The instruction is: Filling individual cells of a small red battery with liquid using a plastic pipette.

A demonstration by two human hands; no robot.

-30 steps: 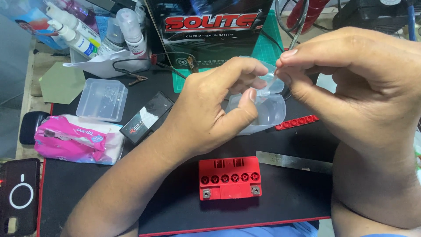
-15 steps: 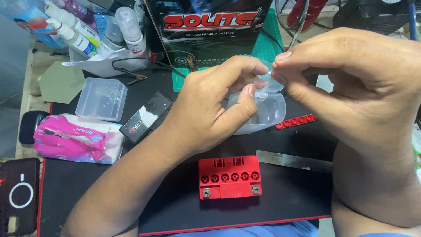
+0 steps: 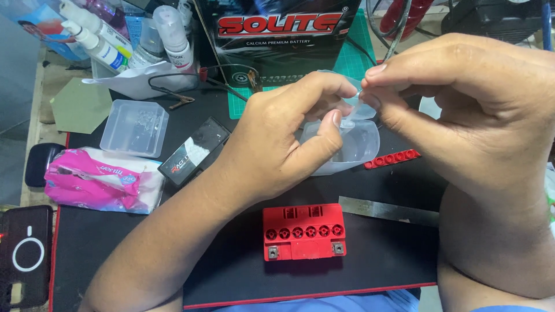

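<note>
My left hand (image 3: 283,144) holds a small clear plastic container (image 3: 350,149) above the black mat, thumb over its rim. My right hand (image 3: 462,110) pinches a thin clear plastic piece (image 3: 357,107) at the container's top with thumb and forefinger. What the two hands hold between the fingertips is partly hidden. Below the hands a small red battery (image 3: 304,231) with a row of several round filler holes sits on the mat. A red cap strip (image 3: 392,159) lies just right of the container.
A metal ruler (image 3: 387,209) lies right of the battery. At left are a clear lidded box (image 3: 134,127), a pink tissue pack (image 3: 101,180) and a small black packet (image 3: 193,151). A big black battery carton (image 3: 277,40) and bottles (image 3: 167,32) stand at the back.
My fingertips have shifted very slightly at the container's rim; nothing else has moved.
</note>
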